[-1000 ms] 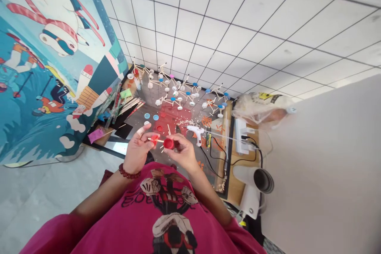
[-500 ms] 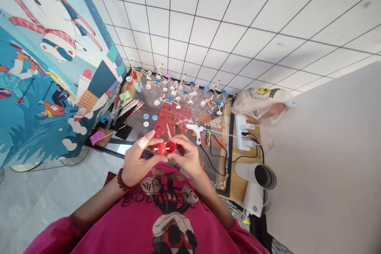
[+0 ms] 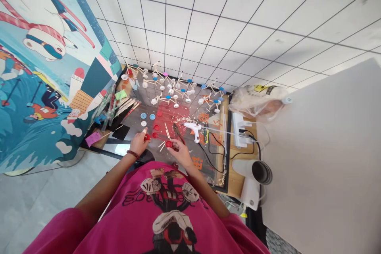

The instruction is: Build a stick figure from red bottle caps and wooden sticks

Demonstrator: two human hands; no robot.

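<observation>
My left hand [image 3: 138,143], with a beaded bracelet on its wrist and a light wrap on a finger, is closed on a red bottle cap [image 3: 147,137] low over the table; the fingers partly hide it. A little to the right, my right hand [image 3: 181,152] pinches another red bottle cap [image 3: 168,143] by its edge, hollow side up. Two loose red caps [image 3: 155,131] lie just beyond my hands. Short wooden sticks [image 3: 167,131] are between and beyond them. Pliers [image 3: 177,131] with dark jaws lie past my right hand.
Stick-and-cap models [image 3: 175,91] line the back of the table. A white glue gun [image 3: 194,130] with its cable lies right of the pliers. Blue and white caps [image 3: 143,116] sit to the left. A power strip [image 3: 239,130] and paper cups [image 3: 262,172] stand at the right edge.
My hands have moved apart and farther forward over the table. The red cap with a stick through it, held up before, is now lowered and mostly hidden in my left hand.
</observation>
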